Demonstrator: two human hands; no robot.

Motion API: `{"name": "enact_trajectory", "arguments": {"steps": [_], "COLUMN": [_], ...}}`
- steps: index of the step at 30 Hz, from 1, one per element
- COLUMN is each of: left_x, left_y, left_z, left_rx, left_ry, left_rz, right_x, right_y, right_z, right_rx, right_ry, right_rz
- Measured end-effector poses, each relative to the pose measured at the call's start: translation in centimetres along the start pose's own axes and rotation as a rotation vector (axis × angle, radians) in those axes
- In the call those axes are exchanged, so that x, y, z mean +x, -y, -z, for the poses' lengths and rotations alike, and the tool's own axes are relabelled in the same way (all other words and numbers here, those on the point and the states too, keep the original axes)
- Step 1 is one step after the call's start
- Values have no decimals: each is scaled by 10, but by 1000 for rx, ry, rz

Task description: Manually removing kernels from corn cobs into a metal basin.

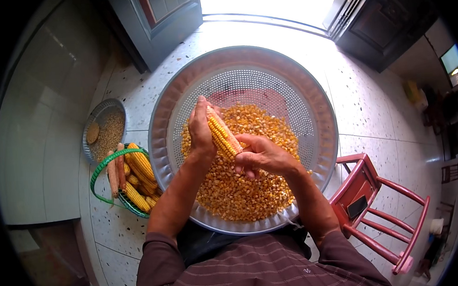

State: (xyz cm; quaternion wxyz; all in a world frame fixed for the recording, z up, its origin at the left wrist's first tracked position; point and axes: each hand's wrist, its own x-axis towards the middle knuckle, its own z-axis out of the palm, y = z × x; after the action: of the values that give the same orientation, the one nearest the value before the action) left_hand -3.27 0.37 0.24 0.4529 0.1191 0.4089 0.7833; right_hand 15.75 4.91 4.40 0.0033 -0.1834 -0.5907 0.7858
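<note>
A partly shelled corn cob (221, 133) slants across the middle of the view, with rows of yellow kernels left on one face and bare pinkish cob along the other. My left hand (202, 129) wraps the cob's upper part from the left. At its lower end, my right hand (261, 155) grips with thumb and bent fingers. Both hands are above a wide, round, perforated metal sieve (309, 111) that rests before my lap. Loose corn kernels (247, 196) are heaped in the sieve, mostly on its near side.
To the left, a green woven basket (100, 169) holds several yellow cobs and stripped ones. Behind it lies a metal tray (122, 109) of pale grain. A red wooden chair (364, 163) carrying a dark phone-like object (357, 207) stands right. An open door (172, 25) is beyond.
</note>
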Motion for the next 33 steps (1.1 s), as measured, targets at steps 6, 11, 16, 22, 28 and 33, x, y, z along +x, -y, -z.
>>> {"name": "enact_trajectory", "arguments": {"steps": [6,11,16,22,28,33], "left_x": [1,2,-1,1,9,4], "left_y": [0,4,1,-1,2,3], "left_z": [0,4,-4,-1,9,1], "left_rx": [15,77,88,67,-66,-81], "left_ry": [0,0,-72,-9,-7,-36], "left_rz": [-11,-44,-175,-148,33,53], "right_x": [1,-5,-4,-2,-5,-8], "right_y": [-4,5,-1,-9,-5,-2], "right_z": [4,0,-1,5,4,11], "right_rx": [-101,-228,-268,-369,-292,-629], "right_ry": [4,-106,-232,-206,-204,-214], "right_rz": [113,14,-78,27,60,241]}}
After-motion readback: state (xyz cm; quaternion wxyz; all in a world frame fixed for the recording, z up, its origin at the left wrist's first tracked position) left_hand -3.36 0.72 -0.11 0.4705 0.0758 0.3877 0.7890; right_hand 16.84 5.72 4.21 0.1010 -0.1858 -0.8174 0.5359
